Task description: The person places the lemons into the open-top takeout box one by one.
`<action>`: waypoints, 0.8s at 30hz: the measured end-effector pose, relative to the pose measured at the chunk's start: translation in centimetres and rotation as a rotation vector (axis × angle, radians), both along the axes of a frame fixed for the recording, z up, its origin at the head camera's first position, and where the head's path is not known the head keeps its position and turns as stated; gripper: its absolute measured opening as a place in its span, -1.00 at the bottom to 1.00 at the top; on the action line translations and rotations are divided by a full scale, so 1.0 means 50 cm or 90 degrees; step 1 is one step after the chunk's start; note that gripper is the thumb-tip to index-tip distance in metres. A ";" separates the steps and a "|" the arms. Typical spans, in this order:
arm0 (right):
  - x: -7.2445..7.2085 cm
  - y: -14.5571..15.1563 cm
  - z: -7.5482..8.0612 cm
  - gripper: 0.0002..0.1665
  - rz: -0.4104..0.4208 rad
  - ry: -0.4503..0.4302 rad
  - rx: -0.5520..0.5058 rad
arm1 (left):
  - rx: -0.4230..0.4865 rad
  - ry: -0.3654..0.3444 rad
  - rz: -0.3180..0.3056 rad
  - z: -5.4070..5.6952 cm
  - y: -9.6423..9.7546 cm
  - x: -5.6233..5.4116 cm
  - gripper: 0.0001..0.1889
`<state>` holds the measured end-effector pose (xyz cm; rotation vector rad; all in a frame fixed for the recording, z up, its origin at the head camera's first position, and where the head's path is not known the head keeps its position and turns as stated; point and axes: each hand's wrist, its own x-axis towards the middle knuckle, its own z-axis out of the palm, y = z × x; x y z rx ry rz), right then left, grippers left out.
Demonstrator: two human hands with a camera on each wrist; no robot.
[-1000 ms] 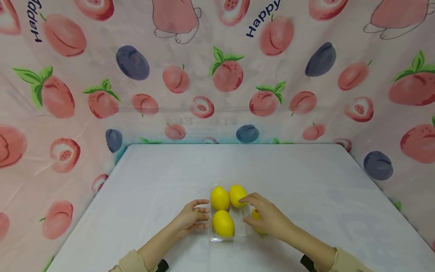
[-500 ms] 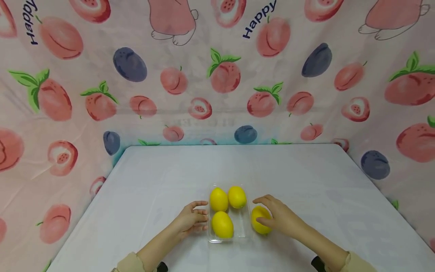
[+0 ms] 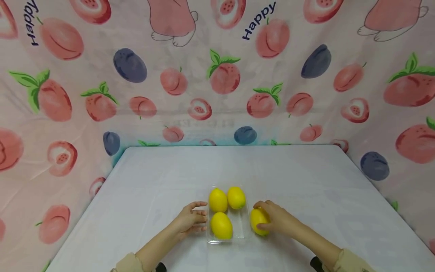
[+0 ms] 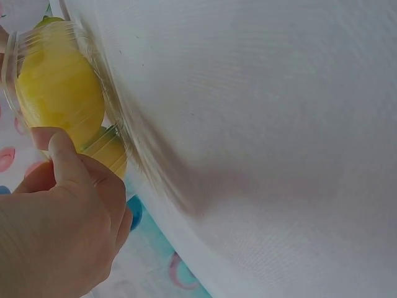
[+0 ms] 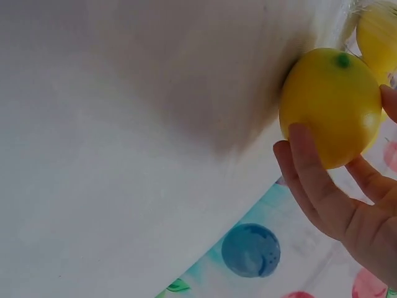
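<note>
In the head view a clear plastic box (image 3: 241, 229) stands on the table with three yellow lemons in it: a back-left lemon (image 3: 218, 200), a back-right lemon (image 3: 236, 197) and a front-left lemon (image 3: 221, 226). Its front-right part holds no fruit. My left hand (image 3: 188, 220) is at the box's left side, fingers extended and fingertips right at the wall. Just right of the box, my right hand (image 3: 281, 220) has its fingers and thumb around another lemon (image 3: 259, 222). The right wrist view shows that lemon's green-tipped end (image 5: 342, 60) between fingers and thumb.
The box and lemons are on a white-covered table (image 3: 163, 170). Behind and beside it hangs a pink fruit-print cloth (image 3: 204, 83). Dark cylindrical objects show by the left wrist (image 3: 161, 267) and the right wrist (image 3: 316, 263).
My right hand has drawn back from over the box's right side to the lemon beside it, and its fingers have closed around that lemon. My left hand stays at the box.
</note>
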<state>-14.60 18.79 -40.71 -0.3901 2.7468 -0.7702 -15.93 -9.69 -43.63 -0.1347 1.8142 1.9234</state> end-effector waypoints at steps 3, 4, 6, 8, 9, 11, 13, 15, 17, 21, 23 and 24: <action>-0.001 0.000 -0.001 -0.44 0.006 -0.012 -0.014 | 0.000 -0.001 0.004 0.001 0.002 0.000 -0.49; -0.002 0.001 -0.001 -0.44 0.008 -0.016 -0.019 | 0.001 -0.001 0.005 0.001 0.003 -0.001 -0.49; -0.003 0.002 -0.001 -0.43 0.018 -0.022 -0.029 | 0.002 -0.003 0.005 0.002 0.005 -0.001 -0.48; -0.004 0.004 -0.001 -0.42 0.024 -0.022 -0.040 | 0.001 -0.003 0.006 0.002 0.006 -0.002 -0.48; -0.005 0.005 0.000 -0.42 0.026 -0.017 -0.045 | -0.001 -0.003 0.006 0.001 0.006 -0.002 -0.48; -0.007 0.008 0.002 -0.42 0.021 -0.007 -0.055 | -0.003 -0.003 0.009 0.000 0.006 -0.003 -0.48; -0.009 0.011 0.008 -0.41 0.014 0.003 -0.063 | -0.004 -0.002 0.009 -0.001 0.005 -0.004 -0.48; -0.011 0.014 0.015 -0.41 0.011 0.009 -0.067 | -0.005 -0.003 0.010 -0.002 0.004 -0.003 -0.48; -0.012 0.017 0.023 -0.41 0.020 0.016 -0.068 | -0.004 -0.003 0.009 -0.004 0.003 -0.002 -0.49; -0.014 0.020 0.034 -0.41 0.042 0.039 -0.077 | -0.006 -0.003 0.008 -0.005 0.001 0.001 -0.50; -0.017 0.021 0.041 -0.41 0.055 0.059 -0.083 | -0.008 -0.003 0.009 -0.004 0.001 0.001 -0.50; -0.018 0.020 0.044 -0.41 0.059 0.067 -0.087 | -0.008 -0.002 0.010 -0.003 0.002 0.000 -0.50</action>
